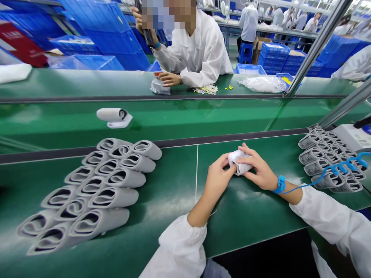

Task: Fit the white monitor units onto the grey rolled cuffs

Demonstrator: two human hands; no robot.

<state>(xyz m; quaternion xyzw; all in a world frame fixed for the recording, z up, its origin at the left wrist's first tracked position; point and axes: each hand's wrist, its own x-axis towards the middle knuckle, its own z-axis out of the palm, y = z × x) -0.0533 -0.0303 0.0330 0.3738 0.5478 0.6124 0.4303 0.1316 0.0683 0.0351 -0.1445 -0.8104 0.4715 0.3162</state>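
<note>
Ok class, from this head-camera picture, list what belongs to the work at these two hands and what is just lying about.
Belongs: left hand and right hand, both holding a rolled grey sleeve; stacked rolls to the left and right; blue wrist strap.

Lying about: lone roll on the far belt; small white-and-yellow parts; clear plastic bag.

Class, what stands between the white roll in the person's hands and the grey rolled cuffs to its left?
The person's left hand on the white roll, then only a pale seam in the green belt; no object blocks the way.
</note>
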